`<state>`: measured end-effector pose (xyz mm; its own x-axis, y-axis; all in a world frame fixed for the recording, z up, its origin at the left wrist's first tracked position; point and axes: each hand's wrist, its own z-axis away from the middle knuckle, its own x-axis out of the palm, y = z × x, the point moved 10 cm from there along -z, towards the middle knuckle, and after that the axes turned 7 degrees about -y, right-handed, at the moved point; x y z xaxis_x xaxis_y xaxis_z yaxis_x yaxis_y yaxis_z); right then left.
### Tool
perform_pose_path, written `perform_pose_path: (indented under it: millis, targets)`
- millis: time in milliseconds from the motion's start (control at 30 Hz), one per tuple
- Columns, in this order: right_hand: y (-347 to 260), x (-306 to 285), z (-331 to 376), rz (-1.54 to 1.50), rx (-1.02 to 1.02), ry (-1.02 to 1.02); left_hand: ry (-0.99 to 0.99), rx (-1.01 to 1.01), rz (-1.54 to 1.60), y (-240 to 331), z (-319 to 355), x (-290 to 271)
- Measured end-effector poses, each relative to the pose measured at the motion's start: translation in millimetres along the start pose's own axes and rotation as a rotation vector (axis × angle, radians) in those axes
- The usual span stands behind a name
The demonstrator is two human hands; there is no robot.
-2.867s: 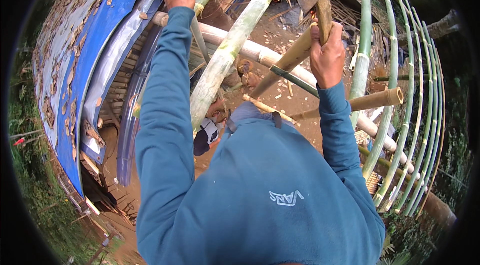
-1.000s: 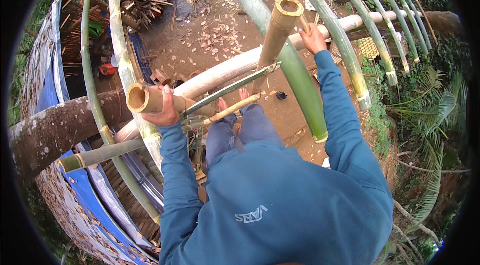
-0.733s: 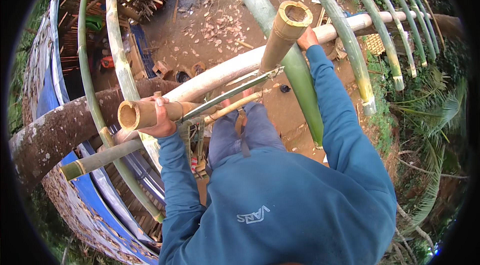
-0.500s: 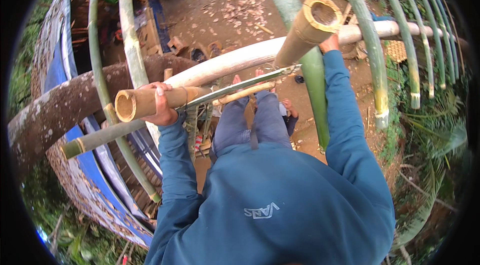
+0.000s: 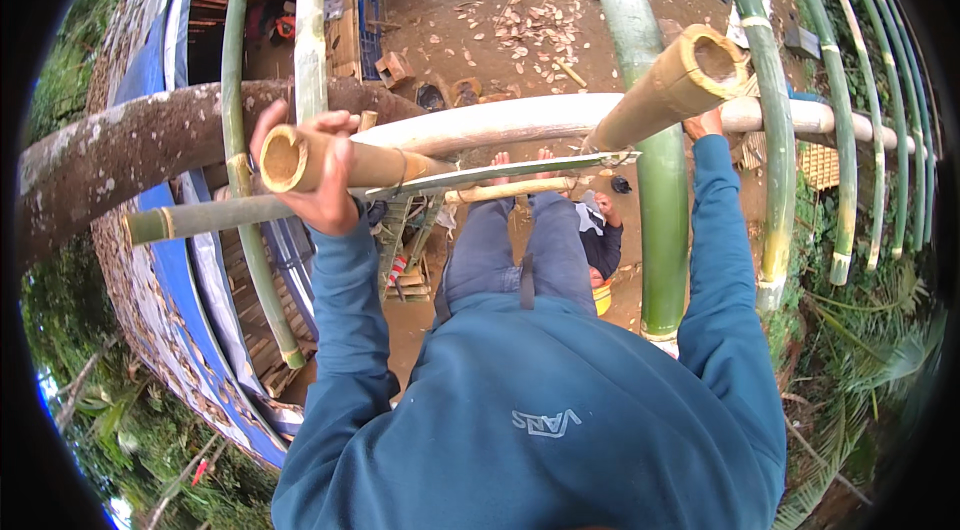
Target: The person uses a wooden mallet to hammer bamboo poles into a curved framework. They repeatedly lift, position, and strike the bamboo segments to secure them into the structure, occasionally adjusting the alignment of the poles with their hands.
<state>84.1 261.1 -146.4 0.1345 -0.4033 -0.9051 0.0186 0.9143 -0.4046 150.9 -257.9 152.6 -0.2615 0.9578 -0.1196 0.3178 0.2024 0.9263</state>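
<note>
High up, the left hand's grip [image 5: 333,207] splays around a tan bamboo tube [image 5: 388,165], perhaps for balance; the right hand's grip [image 5: 704,122] cannot be judged.

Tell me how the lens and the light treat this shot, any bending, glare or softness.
In the head view, the pale pole looks bowed, likely by the fisheye, and the corners go black; in the head view, daylight is soft on the sweatshirt, while patches at the lower-left rim look washed out; in the head view, palm leaves look softer than the nearer bamboo post.
</note>
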Motion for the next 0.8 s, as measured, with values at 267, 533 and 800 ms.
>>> perform_pose_path:
  millis: [267,533,800]
  targets:
    - [39.5,21.4,0.8,0.022,-0.1,0.042,-0.037,-0.018,0.028,-9.5,-4.9,-23.7]
    - [57.6,35.5,-4.0,0.018,-0.068,0.013,-0.033,-0.014,0.041,-12.3,-6.1,-30.5]
    - [-0.5,-12.5,9.6,-0.133,0.244,-0.157,-0.074,-0.009,0.061,-27.6,-4.9,-71.9]
